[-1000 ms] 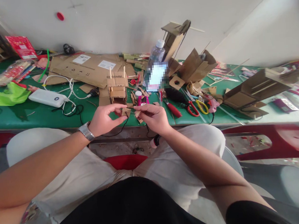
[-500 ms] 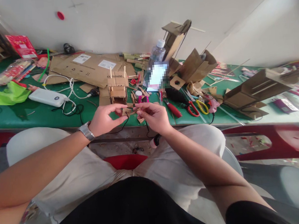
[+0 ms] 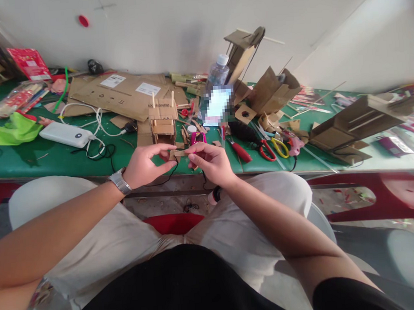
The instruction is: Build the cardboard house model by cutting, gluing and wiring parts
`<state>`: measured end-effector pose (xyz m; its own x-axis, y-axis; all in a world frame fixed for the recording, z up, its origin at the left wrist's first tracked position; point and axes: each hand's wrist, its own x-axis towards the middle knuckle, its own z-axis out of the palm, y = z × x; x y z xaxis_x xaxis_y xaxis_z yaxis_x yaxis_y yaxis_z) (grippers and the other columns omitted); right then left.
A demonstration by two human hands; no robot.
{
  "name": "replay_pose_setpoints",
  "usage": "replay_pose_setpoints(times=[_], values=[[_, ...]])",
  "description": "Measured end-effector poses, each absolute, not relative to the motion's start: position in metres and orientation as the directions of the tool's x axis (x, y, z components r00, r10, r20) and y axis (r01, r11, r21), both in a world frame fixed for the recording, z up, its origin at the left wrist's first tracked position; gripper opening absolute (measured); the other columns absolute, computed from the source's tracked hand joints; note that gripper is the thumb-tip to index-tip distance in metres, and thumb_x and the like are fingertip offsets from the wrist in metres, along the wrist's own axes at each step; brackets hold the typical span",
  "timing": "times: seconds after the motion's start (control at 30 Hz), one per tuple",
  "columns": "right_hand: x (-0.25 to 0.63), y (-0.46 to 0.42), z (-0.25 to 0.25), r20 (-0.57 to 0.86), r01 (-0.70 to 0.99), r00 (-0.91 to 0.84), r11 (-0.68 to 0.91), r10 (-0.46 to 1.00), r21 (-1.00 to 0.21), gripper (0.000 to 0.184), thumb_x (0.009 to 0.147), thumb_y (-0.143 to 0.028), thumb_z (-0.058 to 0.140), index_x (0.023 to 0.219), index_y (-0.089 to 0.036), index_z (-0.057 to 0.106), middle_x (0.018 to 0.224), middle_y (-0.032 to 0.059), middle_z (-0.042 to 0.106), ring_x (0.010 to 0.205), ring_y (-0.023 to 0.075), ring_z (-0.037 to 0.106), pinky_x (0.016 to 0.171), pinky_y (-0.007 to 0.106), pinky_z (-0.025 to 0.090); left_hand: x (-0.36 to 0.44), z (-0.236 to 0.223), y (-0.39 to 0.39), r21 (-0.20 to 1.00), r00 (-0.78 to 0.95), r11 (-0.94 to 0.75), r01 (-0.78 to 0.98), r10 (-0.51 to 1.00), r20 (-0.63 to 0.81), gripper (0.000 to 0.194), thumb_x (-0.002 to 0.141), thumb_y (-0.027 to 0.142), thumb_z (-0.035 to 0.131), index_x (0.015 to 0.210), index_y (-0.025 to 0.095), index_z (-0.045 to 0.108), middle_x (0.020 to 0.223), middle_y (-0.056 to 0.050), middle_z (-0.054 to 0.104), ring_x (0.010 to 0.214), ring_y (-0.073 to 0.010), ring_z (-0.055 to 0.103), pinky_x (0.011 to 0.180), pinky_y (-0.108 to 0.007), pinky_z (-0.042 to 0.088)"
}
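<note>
Beyond the pale trousers point(image 3: 264, 212), over the front edge of the green table point(image 3: 62, 165), the left hand point(image 3: 144, 166), with a metal watch point(image 3: 120, 181) on its wrist, pinches a small cardboard piece point(image 3: 179, 153) between thumb and fingertips. The right hand point(image 3: 211, 162) has its thumb and forefinger close together at the piece's right end; whether they grip it I cannot tell. A black cord point(image 3: 169, 177) hangs by the left thumb. Just behind the hands stands a cardboard box structure point(image 3: 164, 122) with two sticks point(image 3: 172, 99) poking up, beside a magenta object point(image 3: 193, 137). To the right lie a red-handled tool point(image 3: 240, 151), scissors point(image 3: 262, 140) with red handles and a pink corded tool point(image 3: 294, 144); to the left, a white power bank point(image 3: 65, 135). Farther back are a flat cardboard sheet point(image 3: 118, 97) and a clear bottle point(image 3: 217, 74), with the pale wall point(image 3: 156, 31) behind them all
</note>
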<state>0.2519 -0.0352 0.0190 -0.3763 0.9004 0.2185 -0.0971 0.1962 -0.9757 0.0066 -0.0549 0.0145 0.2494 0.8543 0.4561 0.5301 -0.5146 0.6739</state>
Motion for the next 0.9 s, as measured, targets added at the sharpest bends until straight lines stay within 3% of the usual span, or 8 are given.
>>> replay_pose_setpoints(times=[0.2, 0.37, 0.5, 0.6, 0.77, 0.9], values=[[0.2508, -0.0337, 0.0135, 0.233, -0.072, -0.329, 0.222, 0.915, -0.972, 0.039, 0.086, -0.048, 0.091, 0.113, -0.022, 0.08, 0.094, 0.0013, 0.074, 0.064, 0.0106, 0.066, 0.059, 0.027, 0.057, 0.0068, 0.0164, -0.0552, 0.664, 0.262, -0.531, 0.526, 0.844, 0.468, 0.036, 0.091, 0.035, 0.082, 0.124, 0.02, 0.083, 0.087, -0.003, 0.083, 0.079, -0.0188, 0.077, 0.084, -0.03, 0.063], [0.2496, -0.0324, 0.012, 0.276, -0.049, -0.318, 0.275, 0.907, -0.96, 0.029, 0.086, -0.049, 0.09, 0.096, -0.022, 0.082, 0.094, 0.0026, 0.073, 0.065, 0.0104, 0.063, 0.058, 0.027, 0.055, 0.0071, 0.016, -0.0558, 0.669, 0.261, -0.529, 0.522, 0.846, 0.465, 0.035, 0.091, 0.035, 0.082, 0.123, 0.02, 0.083, 0.087, -0.003, 0.083, 0.079, -0.0186, 0.077, 0.084, -0.03, 0.063], [0.2486, -0.0332, 0.0118, 0.194, -0.088, -0.335, 0.175, 0.922, -0.981, 0.039, 0.085, -0.056, 0.09, 0.099, -0.022, 0.08, 0.081, -0.0009, 0.072, 0.06, 0.0105, 0.064, 0.056, 0.027, 0.057, 0.0074, 0.0157, -0.0559, 0.67, 0.253, -0.518, 0.531, 0.852, 0.458, 0.036, 0.091, 0.037, 0.082, 0.123, 0.02, 0.083, 0.087, -0.003, 0.083, 0.079, -0.0187, 0.077, 0.084, -0.03, 0.062], [0.2489, -0.0345, 0.0137, 0.163, -0.101, -0.335, 0.137, 0.928, -0.985, 0.043, 0.083, -0.057, 0.092, 0.099, -0.02, 0.078, 0.084, 0.0002, 0.075, 0.061, 0.0117, 0.069, 0.058, 0.027, 0.06, 0.0076, 0.0165, -0.0557, 0.67, 0.259, -0.518, 0.532, 0.853, 0.453, 0.036, 0.091, 0.037, 0.082, 0.123, 0.021, 0.083, 0.087, -0.003, 0.083, 0.079, -0.0188, 0.077, 0.084, -0.031, 0.063], [0.2496, -0.0362, 0.0165, 0.152, -0.132, -0.357, 0.112, 0.922, -0.985, 0.042, 0.08, -0.054, 0.095, 0.099, -0.019, 0.081, 0.081, 0.0014, 0.076, 0.063, 0.0125, 0.069, 0.061, 0.028, 0.061, 0.0072, 0.0164, -0.0555, 0.672, 0.264, -0.52, 0.528, 0.852, 0.452, 0.037, 0.091, 0.036, 0.082, 0.124, 0.02, 0.083, 0.088, -0.004, 0.084, 0.079, -0.019, 0.077, 0.083, -0.031, 0.062], [0.2479, -0.0351, 0.0125, 0.16, -0.162, -0.317, 0.113, 0.935, -0.98, 0.037, 0.079, -0.05, 0.097, 0.095, -0.02, 0.083, 0.076, 0.0003, 0.075, 0.058, 0.0109, 0.065, 0.054, 0.026, 0.056, 0.0071, 0.0144, -0.0553, 0.671, 0.267, -0.526, 0.522, 0.848, 0.458, 0.037, 0.091, 0.037, 0.083, 0.124, 0.02, 0.082, 0.089, -0.004, 0.083, 0.079, -0.019, 0.078, 0.083, -0.03, 0.062]])
